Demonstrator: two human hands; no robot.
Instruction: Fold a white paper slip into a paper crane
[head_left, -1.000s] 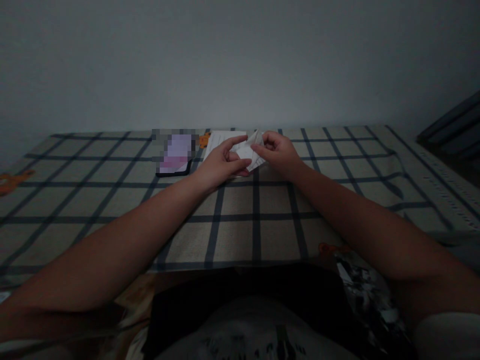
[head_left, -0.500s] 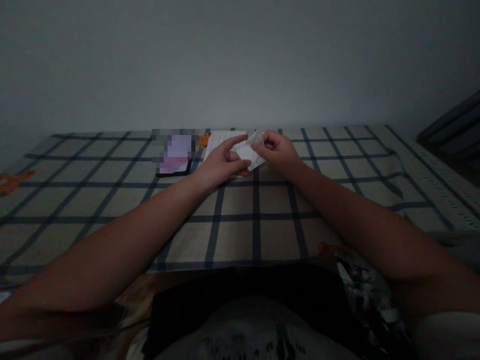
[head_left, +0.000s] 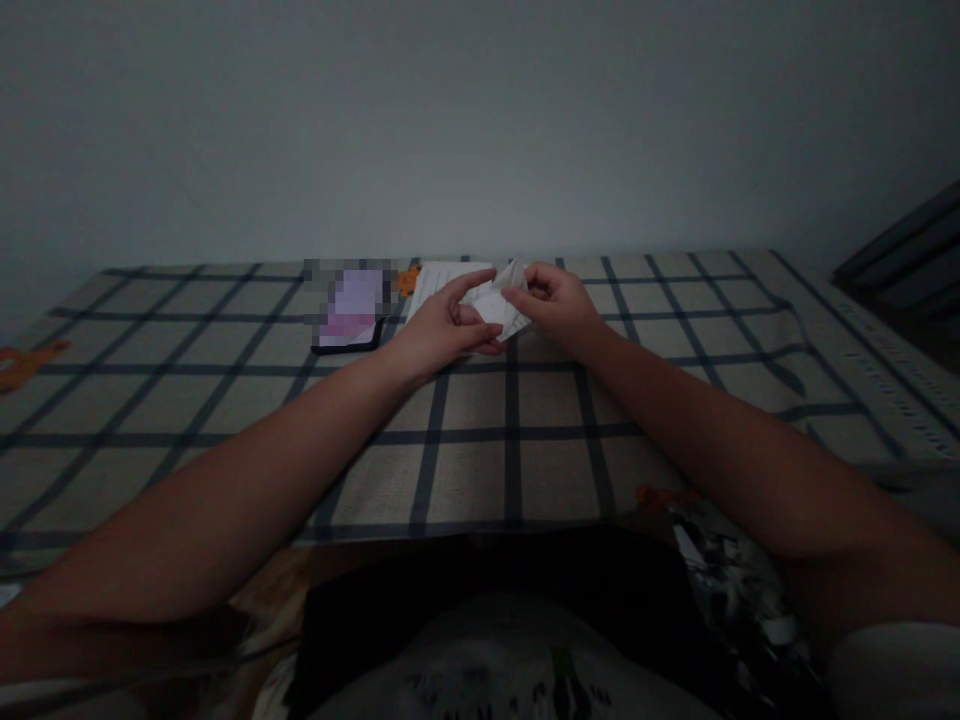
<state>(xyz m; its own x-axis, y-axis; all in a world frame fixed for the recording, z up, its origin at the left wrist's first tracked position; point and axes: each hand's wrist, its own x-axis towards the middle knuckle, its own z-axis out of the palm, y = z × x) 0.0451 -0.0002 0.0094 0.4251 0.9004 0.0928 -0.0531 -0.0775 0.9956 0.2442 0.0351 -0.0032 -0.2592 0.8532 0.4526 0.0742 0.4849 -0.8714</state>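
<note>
Between my two hands is a folded piece of white paper (head_left: 487, 299), creased, with a pointed flap standing up on its right side. My left hand (head_left: 454, 320) grips its left part, thumb at the near edge and index finger stretched along the far side. My right hand (head_left: 559, 300) pinches the raised right flap between thumb and curled fingers. Beneath and behind the left hand lies a flat white sheet with faint lines (head_left: 442, 275), partly covered by that hand. My fingers hide parts of the folded paper.
A checked cloth (head_left: 469, 470) covers the table. Left of my hands lies a phone (head_left: 352, 305) with a blurred pink and purple screen. A pale wall (head_left: 480, 130) rises behind the table's far edge. A dark slatted object (head_left: 907, 250) stands at the right.
</note>
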